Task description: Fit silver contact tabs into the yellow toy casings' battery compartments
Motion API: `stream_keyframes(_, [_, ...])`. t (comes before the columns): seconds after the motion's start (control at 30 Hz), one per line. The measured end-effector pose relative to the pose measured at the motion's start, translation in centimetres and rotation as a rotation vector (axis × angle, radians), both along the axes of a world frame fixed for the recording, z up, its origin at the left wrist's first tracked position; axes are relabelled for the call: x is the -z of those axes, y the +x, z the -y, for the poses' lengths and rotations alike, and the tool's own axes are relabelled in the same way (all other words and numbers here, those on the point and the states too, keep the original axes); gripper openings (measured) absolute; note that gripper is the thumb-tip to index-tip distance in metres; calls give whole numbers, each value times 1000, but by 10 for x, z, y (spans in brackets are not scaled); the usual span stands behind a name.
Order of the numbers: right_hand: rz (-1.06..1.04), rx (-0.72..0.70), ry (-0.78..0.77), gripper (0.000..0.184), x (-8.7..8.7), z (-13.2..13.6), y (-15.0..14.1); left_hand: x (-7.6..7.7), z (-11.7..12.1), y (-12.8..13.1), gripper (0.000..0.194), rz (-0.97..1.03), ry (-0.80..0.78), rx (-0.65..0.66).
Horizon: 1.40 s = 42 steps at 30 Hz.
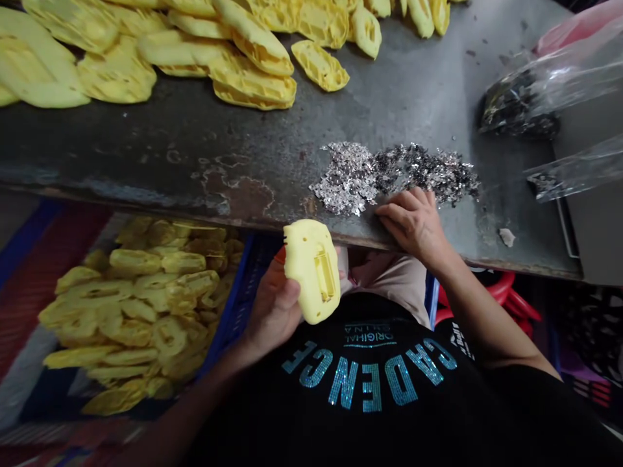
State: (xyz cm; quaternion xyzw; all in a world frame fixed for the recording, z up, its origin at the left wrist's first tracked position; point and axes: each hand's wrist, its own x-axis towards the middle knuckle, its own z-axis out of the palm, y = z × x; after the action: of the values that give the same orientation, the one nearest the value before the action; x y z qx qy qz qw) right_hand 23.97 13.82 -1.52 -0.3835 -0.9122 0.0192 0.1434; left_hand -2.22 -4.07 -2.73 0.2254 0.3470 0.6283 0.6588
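Note:
My left hand [275, 301] grips a pale yellow plastic shell [311, 272] just in front of the table edge. The shell is tilted upright, its outer face with a rectangular battery slot turned to me, and the thumb lies along its lower left side. At the near edge of a heap of small shiny metal pieces [348, 178] rests my right hand [413, 220]. Its fingers bend down to the tabletop with thumb and forefinger close together; whether a piece sits between them is too small to see. Darker metal pieces [428, 172] lie just beyond those fingers.
Many yellow shells [253, 84] are piled along the table's [160, 143] far side. Below left, a blue crate [228, 318] holds more shells. At right are a clear plastic bag [520, 104] of dark pieces, a grey box [594, 214] and a small pale scrap [506, 237].

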Motion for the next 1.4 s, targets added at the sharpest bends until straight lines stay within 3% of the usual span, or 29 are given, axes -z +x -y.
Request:
stream_keyframes(0.1, [-18, 4, 0, 27, -2, 0, 4, 4, 0, 1, 65, 53, -40, 42])
stream_keyframes(0.33, [66, 7, -37, 27, -6, -13, -22, 6, -4, 4, 63, 30, -13, 40])
stream_keyframes(0.6, [12, 1, -34, 28, -8, 17, 13, 5, 0, 5, 61, 36, 20, 1])
stream_keyframes(0.73, [6, 52, -51, 24, -8, 12, 14, 2, -1, 10, 65, 36, 33, 14])
stream_keyframes(0.87, [15, 2, -111, 21, -9, 16, 13, -2, -1, 12, 77, 1, 64, 25])
stream_keyframes(1.07, [7, -15, -147, 16, -12, 41, 29, -3, 1, 14, 52, 16, 78, 44])
stream_keyframes(1.17, [13, -4, -155, 13, -12, 47, 34, -2, 3, 16, 50, 32, 68, 56])
stream_keyframes(1.27, [23, -25, -96, 13, -10, 52, 35, -2, 2, 17, 52, 37, 70, 93])
stream_keyframes(1.4, [78, -74, 117, 20, -4, 60, 36, -1, 1, 21, 56, 34, 43, 122])
